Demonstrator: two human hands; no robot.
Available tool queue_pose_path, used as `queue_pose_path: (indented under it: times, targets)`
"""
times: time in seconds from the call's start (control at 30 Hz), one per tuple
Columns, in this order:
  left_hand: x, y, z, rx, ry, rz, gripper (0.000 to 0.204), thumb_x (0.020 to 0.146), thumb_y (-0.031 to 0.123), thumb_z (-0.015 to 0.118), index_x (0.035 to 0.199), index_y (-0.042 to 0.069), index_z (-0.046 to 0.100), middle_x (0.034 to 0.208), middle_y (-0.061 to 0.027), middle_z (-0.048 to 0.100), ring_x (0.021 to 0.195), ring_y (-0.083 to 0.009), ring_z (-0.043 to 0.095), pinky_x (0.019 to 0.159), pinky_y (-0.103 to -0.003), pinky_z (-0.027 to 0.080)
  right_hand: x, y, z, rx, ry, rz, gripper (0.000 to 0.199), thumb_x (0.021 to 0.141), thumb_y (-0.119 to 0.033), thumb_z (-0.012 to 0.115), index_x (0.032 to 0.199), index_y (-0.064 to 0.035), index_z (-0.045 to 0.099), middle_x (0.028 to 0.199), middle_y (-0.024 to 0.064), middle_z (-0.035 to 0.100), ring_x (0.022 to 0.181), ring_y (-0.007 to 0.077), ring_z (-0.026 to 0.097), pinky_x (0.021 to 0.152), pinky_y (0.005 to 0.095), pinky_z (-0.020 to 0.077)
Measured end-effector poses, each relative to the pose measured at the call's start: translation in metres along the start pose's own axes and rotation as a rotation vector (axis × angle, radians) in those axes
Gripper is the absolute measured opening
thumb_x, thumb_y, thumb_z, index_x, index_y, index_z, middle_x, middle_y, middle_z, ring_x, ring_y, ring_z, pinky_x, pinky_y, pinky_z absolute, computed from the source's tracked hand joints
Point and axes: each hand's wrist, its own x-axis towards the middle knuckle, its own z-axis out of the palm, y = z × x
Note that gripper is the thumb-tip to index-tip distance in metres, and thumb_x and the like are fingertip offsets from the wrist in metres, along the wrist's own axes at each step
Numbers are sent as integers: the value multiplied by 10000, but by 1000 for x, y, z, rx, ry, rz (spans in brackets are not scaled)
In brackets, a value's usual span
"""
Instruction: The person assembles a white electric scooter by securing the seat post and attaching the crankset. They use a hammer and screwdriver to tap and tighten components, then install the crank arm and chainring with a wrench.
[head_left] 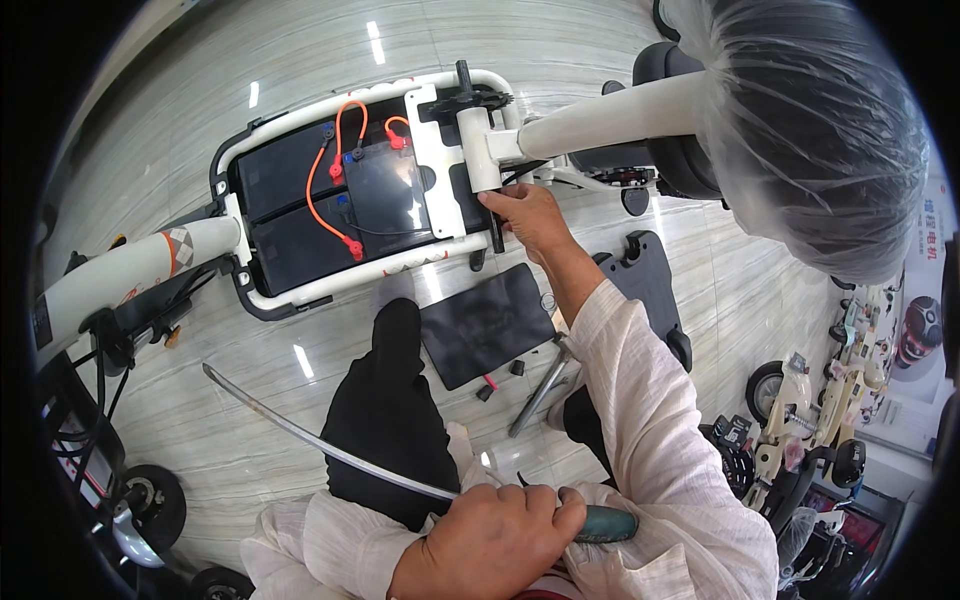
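My left hand (500,540) is closed around the green handle (605,524) of a long, thin metal tool. Its bare shaft (330,448) runs across my lap to the far left and looks curved. My right hand (537,222) reaches forward, thumb and fingers closed together at the near end of a short white tube (482,150). A black crank arm (497,235) lies just beside the fingertips; what they pinch is hidden. The tube belongs to the white frame (380,272) of an electric scooter. Black batteries (385,190) sit inside that frame, joined by orange cables (318,190) with red terminal caps.
On the tiled floor lie a black panel (487,325), small black caps (517,368), a hammer (540,392) and a black plastic cover (645,290). A plastic-wrapped saddle (815,130) rises at right. Other scooters (800,410) stand at the right; wheels (155,510) show at lower left.
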Motion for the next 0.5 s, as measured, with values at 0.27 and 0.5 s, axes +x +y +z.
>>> queue_pose_path:
  times: [0.27,0.5]
  targets:
    - [-1,-2,-4,3,-23,14,202,838,211,553,1015,115,572,766,-22,559,712,-168,602,621,-301,450,4,13,5,-78,95,-133,389,732,-219,803,911,88,647,816,99,670,718,140,602,654,279,493]
    - [0,-1,-3,23,-7,16,179,839,224,556,987,125,570,763,-17,552,696,-160,589,610,-294,438,-5,9,18,-255,267,-236,417,709,-270,802,881,76,646,782,127,676,691,183,626,646,303,502]
